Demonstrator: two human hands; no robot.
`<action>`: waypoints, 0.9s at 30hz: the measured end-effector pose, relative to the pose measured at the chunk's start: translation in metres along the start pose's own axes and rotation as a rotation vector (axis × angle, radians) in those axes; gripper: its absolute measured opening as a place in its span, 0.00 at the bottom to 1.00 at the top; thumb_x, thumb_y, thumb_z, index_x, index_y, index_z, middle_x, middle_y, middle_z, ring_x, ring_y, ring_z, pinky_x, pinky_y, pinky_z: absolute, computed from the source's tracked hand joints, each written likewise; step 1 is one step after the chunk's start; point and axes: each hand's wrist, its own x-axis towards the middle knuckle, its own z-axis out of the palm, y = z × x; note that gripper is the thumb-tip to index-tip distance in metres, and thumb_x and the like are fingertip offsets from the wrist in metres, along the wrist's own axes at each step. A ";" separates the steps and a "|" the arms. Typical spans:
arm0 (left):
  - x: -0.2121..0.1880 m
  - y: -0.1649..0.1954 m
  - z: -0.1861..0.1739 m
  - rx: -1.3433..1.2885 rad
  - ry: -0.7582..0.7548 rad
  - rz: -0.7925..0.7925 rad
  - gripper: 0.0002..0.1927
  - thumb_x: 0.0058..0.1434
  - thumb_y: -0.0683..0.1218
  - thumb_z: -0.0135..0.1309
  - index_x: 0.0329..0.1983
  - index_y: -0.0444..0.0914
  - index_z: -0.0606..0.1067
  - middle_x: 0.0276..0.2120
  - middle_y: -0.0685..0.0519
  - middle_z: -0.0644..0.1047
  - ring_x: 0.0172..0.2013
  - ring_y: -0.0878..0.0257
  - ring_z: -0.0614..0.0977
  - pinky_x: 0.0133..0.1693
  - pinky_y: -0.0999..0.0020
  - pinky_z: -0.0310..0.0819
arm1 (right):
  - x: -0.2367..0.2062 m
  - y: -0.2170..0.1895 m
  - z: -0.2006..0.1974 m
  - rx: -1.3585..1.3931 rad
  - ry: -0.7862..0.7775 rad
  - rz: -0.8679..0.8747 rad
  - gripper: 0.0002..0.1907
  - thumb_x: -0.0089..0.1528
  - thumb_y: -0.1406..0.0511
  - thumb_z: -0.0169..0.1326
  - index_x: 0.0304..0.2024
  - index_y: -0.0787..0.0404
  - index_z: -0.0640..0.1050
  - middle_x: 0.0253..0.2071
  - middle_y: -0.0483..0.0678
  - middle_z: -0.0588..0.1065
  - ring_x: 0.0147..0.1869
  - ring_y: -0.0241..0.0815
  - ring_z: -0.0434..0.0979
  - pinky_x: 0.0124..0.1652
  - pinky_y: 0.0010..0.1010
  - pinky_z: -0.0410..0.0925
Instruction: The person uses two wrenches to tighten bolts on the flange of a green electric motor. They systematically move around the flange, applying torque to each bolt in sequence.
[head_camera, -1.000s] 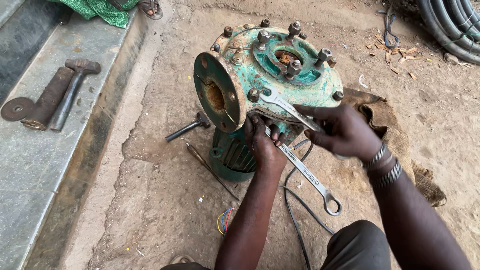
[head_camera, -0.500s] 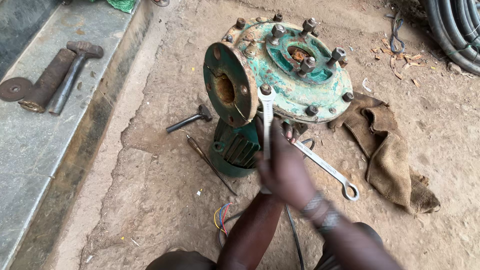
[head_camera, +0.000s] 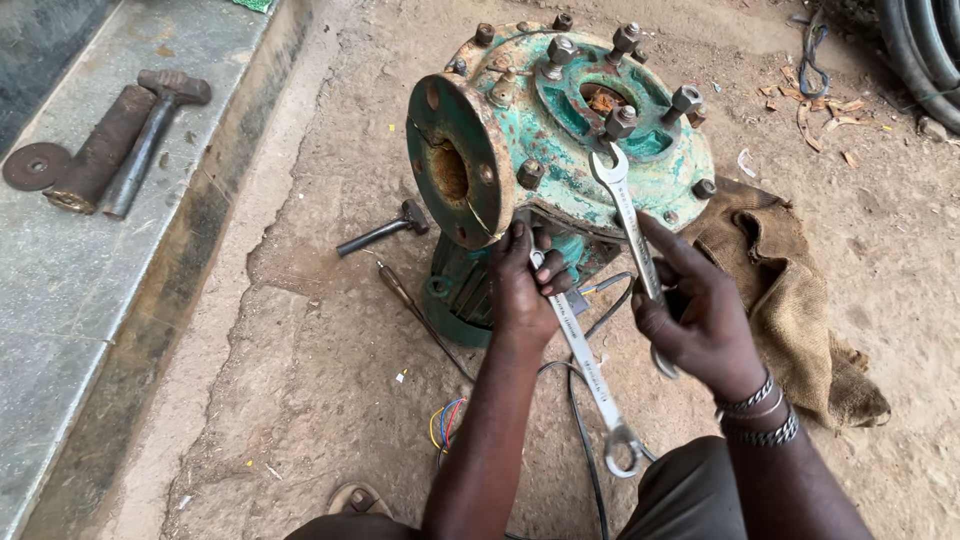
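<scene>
2 hands (head_camera: 700, 320), 2 spanners (head_camera: 625, 215), green pump casing (head_camera: 560, 130), 1 nut (head_camera: 620, 122)

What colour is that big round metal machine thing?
The pump casing is worn teal green with rusty patches, seen in the head view.

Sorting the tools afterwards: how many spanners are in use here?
2. One spanner is in the right hand, its head on a nut atop the green pump. The other spanner is in the left hand, under the pump. More could be hidden.
</scene>
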 end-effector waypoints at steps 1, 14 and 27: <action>-0.003 0.008 0.001 0.008 -0.010 -0.047 0.09 0.73 0.51 0.51 0.49 0.44 0.68 0.33 0.58 0.72 0.21 0.73 0.65 0.19 0.78 0.56 | 0.006 0.000 -0.005 0.009 -0.022 -0.036 0.42 0.59 0.78 0.53 0.77 0.63 0.60 0.39 0.42 0.72 0.36 0.27 0.66 0.35 0.19 0.66; -0.021 0.032 0.018 -0.108 -0.124 -0.131 0.12 0.75 0.46 0.45 0.56 0.36 0.67 0.36 0.55 0.72 0.23 0.76 0.65 0.18 0.85 0.56 | 0.046 0.043 0.002 0.017 -0.098 -0.072 0.41 0.57 0.78 0.54 0.74 0.65 0.64 0.53 0.41 0.76 0.46 0.27 0.72 0.43 0.19 0.69; -0.012 -0.002 0.024 -0.058 -0.046 0.000 0.08 0.74 0.49 0.48 0.41 0.43 0.65 0.33 0.57 0.70 0.22 0.74 0.64 0.18 0.81 0.53 | 0.101 0.009 -0.082 -0.432 -0.379 -0.160 0.36 0.47 0.75 0.60 0.60 0.56 0.79 0.23 0.41 0.80 0.21 0.26 0.68 0.23 0.22 0.65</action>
